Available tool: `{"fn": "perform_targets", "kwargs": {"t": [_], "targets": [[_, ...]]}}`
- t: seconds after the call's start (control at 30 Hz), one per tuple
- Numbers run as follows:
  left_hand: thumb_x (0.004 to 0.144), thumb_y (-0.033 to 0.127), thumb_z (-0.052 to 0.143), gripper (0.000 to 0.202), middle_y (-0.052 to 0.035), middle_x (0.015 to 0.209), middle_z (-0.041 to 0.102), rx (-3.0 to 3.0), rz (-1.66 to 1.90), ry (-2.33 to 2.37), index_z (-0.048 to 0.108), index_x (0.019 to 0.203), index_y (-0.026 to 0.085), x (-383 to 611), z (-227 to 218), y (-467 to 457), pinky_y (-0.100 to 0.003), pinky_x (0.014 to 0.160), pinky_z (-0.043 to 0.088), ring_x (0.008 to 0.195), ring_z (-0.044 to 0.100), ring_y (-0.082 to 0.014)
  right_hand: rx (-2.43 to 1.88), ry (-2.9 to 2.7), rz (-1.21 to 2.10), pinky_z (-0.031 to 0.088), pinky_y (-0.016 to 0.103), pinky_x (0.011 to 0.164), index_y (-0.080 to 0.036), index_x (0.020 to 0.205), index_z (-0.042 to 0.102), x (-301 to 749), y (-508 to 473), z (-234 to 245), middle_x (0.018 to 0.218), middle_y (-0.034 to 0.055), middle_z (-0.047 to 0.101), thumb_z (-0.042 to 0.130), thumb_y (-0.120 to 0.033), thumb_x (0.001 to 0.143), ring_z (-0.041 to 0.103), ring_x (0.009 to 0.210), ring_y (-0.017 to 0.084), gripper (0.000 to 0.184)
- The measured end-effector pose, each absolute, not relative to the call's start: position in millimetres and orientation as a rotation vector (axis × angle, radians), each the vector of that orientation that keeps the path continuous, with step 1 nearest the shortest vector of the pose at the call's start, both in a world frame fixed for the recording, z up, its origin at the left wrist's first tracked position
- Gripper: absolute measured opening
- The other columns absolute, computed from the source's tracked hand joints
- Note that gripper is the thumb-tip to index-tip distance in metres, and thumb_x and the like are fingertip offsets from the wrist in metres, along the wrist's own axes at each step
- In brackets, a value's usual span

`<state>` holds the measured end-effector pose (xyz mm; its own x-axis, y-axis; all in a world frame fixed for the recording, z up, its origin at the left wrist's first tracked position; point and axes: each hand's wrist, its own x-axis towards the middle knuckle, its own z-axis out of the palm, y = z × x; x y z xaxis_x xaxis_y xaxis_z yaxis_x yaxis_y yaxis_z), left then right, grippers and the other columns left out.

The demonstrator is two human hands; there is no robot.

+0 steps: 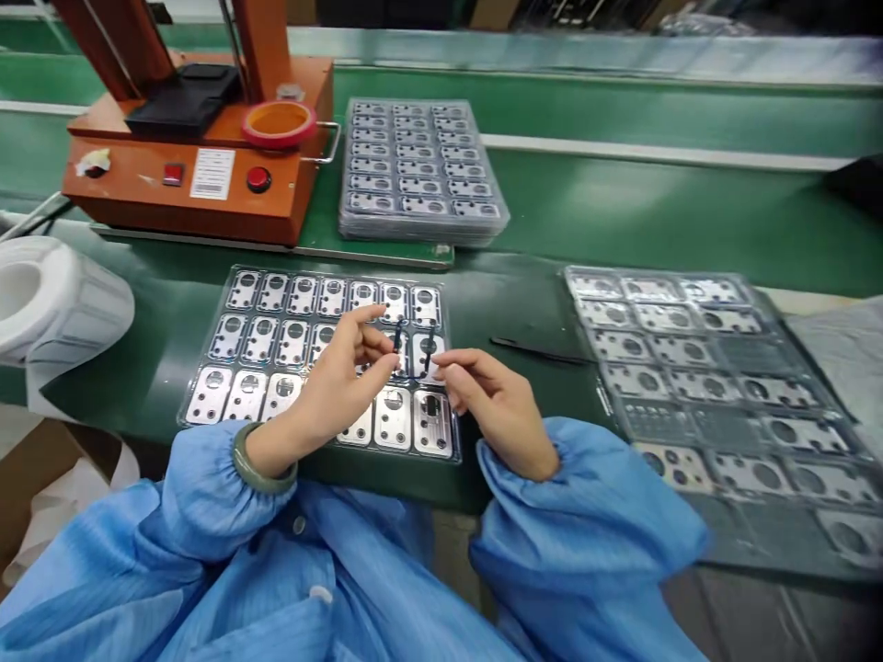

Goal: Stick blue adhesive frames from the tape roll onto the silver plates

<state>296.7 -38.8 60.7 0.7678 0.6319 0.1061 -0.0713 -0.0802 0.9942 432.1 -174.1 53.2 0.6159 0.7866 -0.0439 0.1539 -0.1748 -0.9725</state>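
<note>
Over a clear plastic tray filled with silver metal plates, both hands work close together. My left hand pinches a small thin black strip between thumb and fingers. Just to its right, my right hand has its fingertips closed on a second thin black strip, held nearly upright. Beneath the strips lie silver plates with round dark openings and small holes. My left hand and wrist hide part of the tray's middle.
Black tweezers lie right of the tray. Farther right is another partly filled tray. Behind stand stacked trays and an orange machine carrying a tape roll. A white label roll sits at the left.
</note>
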Motion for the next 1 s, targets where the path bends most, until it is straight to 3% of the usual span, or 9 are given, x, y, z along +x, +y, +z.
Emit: {"fn": "perform_targets", "kwargs": {"t": [0.23,0.43,0.57,0.67,0.83,1.0], "targets": [[0.079,0.01,0.061,0.044,-0.0002,0.086,0.058,1.586,0.576,0.501,0.048,0.12,0.023,305.5,58.2,-48.9,-0.028,0.078,0.05,0.081,0.061,-0.0123,-1.683,-0.677,0.674,0.048,0.026,0.059,-0.019,0.084,0.067,429.3,-175.8,51.8,0.073,0.0004,0.065,0.069,-0.043,0.076,0.056,0.062,0.012,0.025],[0.083,0.011,0.058,0.042,-0.0019,0.09,0.06,1.656,0.578,0.473,0.049,0.122,0.024,305.0,53.3,-49.1,-0.03,0.082,0.052,0.085,0.062,-0.0135,-1.663,-0.652,0.72,0.045,0.024,0.056,-0.019,0.075,0.065,428.4,-176.7,53.1,0.067,-0.0012,0.062,0.068,-0.037,0.076,0.052,0.057,0.01,0.019],[0.089,0.017,0.053,0.036,-0.0069,0.108,0.058,1.671,0.64,0.504,0.047,0.124,0.024,303.4,49.1,-49.8,-0.031,0.081,0.056,0.086,0.065,-0.0137,-1.686,-0.642,0.621,0.045,0.024,0.054,-0.019,0.075,0.065,428.3,-177.4,53.5,0.066,-0.0018,0.061,0.066,-0.035,0.078,0.05,0.055,0.009,0.016],[0.091,0.029,0.052,0.032,-0.0091,0.118,0.052,1.642,0.564,0.595,0.047,0.122,0.022,302.7,51.6,-50.7,-0.028,0.07,0.06,0.086,0.066,-0.0141,-1.699,-0.642,0.56,0.045,0.024,0.054,-0.019,0.073,0.065,429.1,-177.7,54.2,0.065,-0.0016,0.061,0.066,-0.035,0.078,0.05,0.054,0.009,0.017],[0.089,0.044,0.053,0.03,-0.0057,0.097,0.057,1.656,0.304,0.678,0.054,0.105,0.018,303.1,61.3,-50.5,-0.021,0.05,0.055,0.071,0.062,-0.0114,-1.67,-0.655,0.574,0.045,0.023,0.053,-0.019,0.073,0.065,428.8,-178.5,55.0,0.064,-0.002,0.06,0.067,-0.034,0.078,0.049,0.053,0.009,0.016],[0.086,0.037,0.057,0.018,-0.0004,0.077,0.053,1.692,0.297,0.67,0.057,0.085,0.018,303.4,61.6,-50.2,-0.019,0.046,0.046,0.058,0.053,-0.0087,-1.636,-0.672,0.63,0.044,0.023,0.052,-0.019,0.073,0.065,426.2,-178.7,54.7,0.065,-0.0021,0.06,0.068,-0.034,0.077,0.048,0.052,0.008,0.016]]}}
